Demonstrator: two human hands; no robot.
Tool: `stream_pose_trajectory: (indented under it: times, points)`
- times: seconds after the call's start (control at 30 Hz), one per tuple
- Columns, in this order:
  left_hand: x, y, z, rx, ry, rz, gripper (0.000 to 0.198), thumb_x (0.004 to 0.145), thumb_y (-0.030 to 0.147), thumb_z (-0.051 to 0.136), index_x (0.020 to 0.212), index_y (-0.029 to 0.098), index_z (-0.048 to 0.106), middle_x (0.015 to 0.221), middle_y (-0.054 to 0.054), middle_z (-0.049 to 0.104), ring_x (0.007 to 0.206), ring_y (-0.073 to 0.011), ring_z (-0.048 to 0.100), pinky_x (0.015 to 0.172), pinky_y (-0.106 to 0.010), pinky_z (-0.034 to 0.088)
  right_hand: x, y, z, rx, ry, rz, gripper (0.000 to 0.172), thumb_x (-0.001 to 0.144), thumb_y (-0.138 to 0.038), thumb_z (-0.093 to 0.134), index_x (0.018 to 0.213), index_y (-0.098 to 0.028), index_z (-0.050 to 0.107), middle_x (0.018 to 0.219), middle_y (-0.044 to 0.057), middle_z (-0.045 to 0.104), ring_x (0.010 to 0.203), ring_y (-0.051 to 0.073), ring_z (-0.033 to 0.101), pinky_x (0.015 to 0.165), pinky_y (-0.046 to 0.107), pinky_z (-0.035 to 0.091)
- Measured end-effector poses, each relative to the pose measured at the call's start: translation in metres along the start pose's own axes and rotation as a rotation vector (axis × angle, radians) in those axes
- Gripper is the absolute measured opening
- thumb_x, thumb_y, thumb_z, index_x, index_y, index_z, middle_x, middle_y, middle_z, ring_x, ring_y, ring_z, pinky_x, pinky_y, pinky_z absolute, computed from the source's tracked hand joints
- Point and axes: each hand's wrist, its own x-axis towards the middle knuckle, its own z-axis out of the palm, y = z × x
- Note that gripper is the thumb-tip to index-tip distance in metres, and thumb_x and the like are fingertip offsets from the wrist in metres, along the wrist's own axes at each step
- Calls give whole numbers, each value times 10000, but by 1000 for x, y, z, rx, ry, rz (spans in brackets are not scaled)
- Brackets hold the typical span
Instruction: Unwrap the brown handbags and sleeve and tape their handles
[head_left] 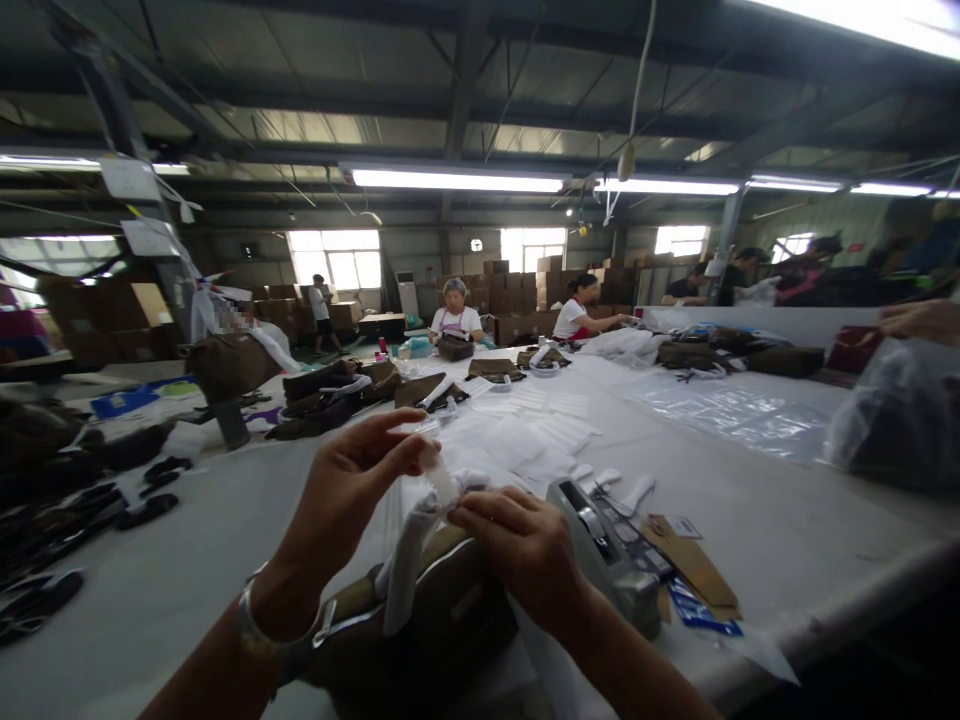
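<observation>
An olive-brown zippered bag [435, 640] rests on the table in front of me. White wrapping [409, 570] covers its handle, which arches up from the top. My left hand [356, 480] is closed in a pinch, thumb and forefinger on a short translucent strip [441, 472] that looks like tape. The strip's lower end reaches the top of the wrapped handle. Closed on that handle from the right, my right hand [521, 545] has its fingertips beside the strip's lower end. A grey tape dispenser [600, 545] stands just right of this hand.
Brown cards [694, 565] and a blue packet [701, 605] lie right of the dispenser. White sheets [525, 430] and several brown bags [491, 370] are farther back. Clear plastic bags [742, 415] lie to the right. Co-workers [454, 322] sit across the table; dark straps [142, 500] are at left.
</observation>
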Motion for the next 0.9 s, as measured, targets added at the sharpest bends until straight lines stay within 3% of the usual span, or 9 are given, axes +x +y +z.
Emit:
stream_pose_trajectory:
  times: [0.07, 0.17, 0.23, 0.33, 0.47, 0.63, 0.7, 0.8, 0.9]
  points:
    - [-1, -4, -1, 24, -53, -32, 423, 901, 533, 669, 1178, 213, 695, 983, -61, 789, 899, -196, 737, 745, -264, 601, -19, -2, 1, 63, 19, 75, 280, 967, -92, 583, 1198, -217, 682, 1148, 44, 751, 939, 174, 719, 812, 274, 569]
    - [-7, -7, 3, 234, -173, -71, 573, 960, 670, 436, 1117, 198, 721, 1161, -93, 749, 1039, -253, 712, 788, -319, 597, -46, -4, 0, 95, 204, 244, 332, 935, -40, 603, 1206, -219, 678, 1113, 55, 747, 989, 148, 718, 860, 226, 576]
    - [-9, -8, 10, 440, -357, -112, 618, 948, 702, 411, 1099, 200, 738, 1065, -84, 769, 945, -257, 726, 754, -325, 580, -60, -2, 0, 35, 303, 369, 341, 932, -35, 606, 1204, -227, 684, 1087, 55, 744, 1014, 151, 709, 892, 237, 576]
    - [-9, -10, 18, 692, -562, -103, 553, 897, 683, 543, 1181, 239, 710, 803, -26, 752, 725, -230, 709, 637, -300, 524, -77, 4, -2, -39, 301, 532, 281, 954, -113, 611, 1195, -229, 697, 1119, 63, 738, 1071, 185, 694, 942, 294, 572]
    - [-3, -12, 20, 933, -456, 150, 462, 889, 609, 617, 1216, 289, 686, 803, 1, 735, 674, -197, 684, 607, -271, 468, -98, 10, -12, -44, 244, 665, 227, 983, -176, 584, 1152, -235, 723, 1110, 62, 742, 1048, 195, 704, 939, 316, 579]
    - [2, -14, 19, 926, -232, 428, 370, 908, 546, 636, 1161, 284, 705, 809, 25, 730, 595, -133, 626, 596, -227, 463, -117, -4, -22, 88, 105, 729, 244, 960, -239, 638, 1189, -262, 719, 1144, 59, 738, 1077, 201, 700, 950, 310, 578]
    - [7, -23, 20, 916, -214, 463, 374, 920, 521, 630, 1195, 276, 695, 955, -4, 762, 695, -152, 679, 657, -231, 499, -121, -14, -21, 170, 20, 748, 252, 937, -254, 672, 1183, -258, 726, 1162, 62, 735, 1088, 207, 699, 954, 307, 576]
    - [16, -49, 19, 971, -295, 468, 414, 962, 507, 550, 1275, 264, 668, 1151, -56, 748, 888, -228, 730, 761, -285, 543, -127, -27, -22, 308, -105, 779, 205, 923, -236, 687, 1114, -247, 758, 1145, 59, 746, 1068, 203, 710, 959, 296, 573]
    - [16, -69, 15, 1028, -288, 420, 490, 998, 509, 465, 1413, 269, 570, 1317, -68, 677, 1068, -298, 706, 876, -349, 549, -142, -27, -31, 326, -67, 856, 181, 945, -233, 649, 1087, -233, 763, 1064, 53, 769, 1004, 191, 730, 915, 280, 586]
